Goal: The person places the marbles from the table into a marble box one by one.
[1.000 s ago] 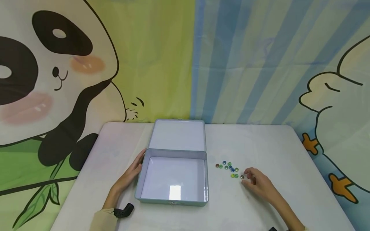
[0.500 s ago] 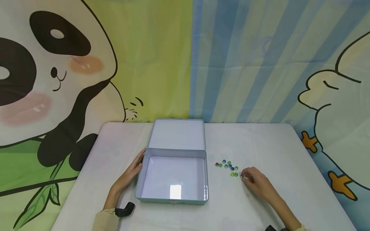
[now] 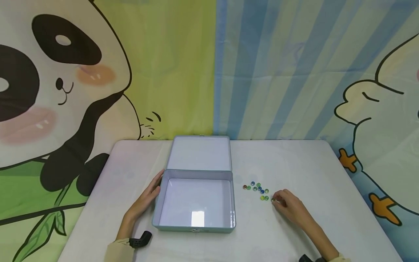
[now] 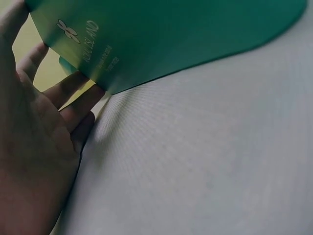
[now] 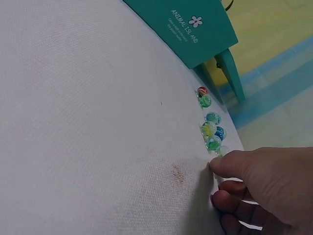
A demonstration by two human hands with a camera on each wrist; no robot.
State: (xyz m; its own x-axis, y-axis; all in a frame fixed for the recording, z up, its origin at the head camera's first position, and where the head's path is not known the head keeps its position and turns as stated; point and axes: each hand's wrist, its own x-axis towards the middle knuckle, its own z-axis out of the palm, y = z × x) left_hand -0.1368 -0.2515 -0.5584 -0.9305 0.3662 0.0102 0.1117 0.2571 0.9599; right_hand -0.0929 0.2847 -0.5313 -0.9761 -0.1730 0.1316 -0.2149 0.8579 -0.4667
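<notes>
A tin box stands with its lid tipped back and a pale inside. Against its left side rests my left hand, fingers extended; the left wrist view shows those fingers along the green outer wall. To the right of the box my right hand pinches a dark glass marble between thumb and fingertips, low at the table top. In the right wrist view the thumb hides that marble. A loose group of several green, blue, yellow and reddish marbles lies between this hand and the box.
The white table has a back edge against a printed cloth backdrop with a panda. A black wrist camera sits on the left wrist. A green marble lies just left of the right fingertips.
The right thumb and fingers, apart around the dark marble a second ago, have come together on it. The left hand stays at the box. The head view has shifted slightly.
</notes>
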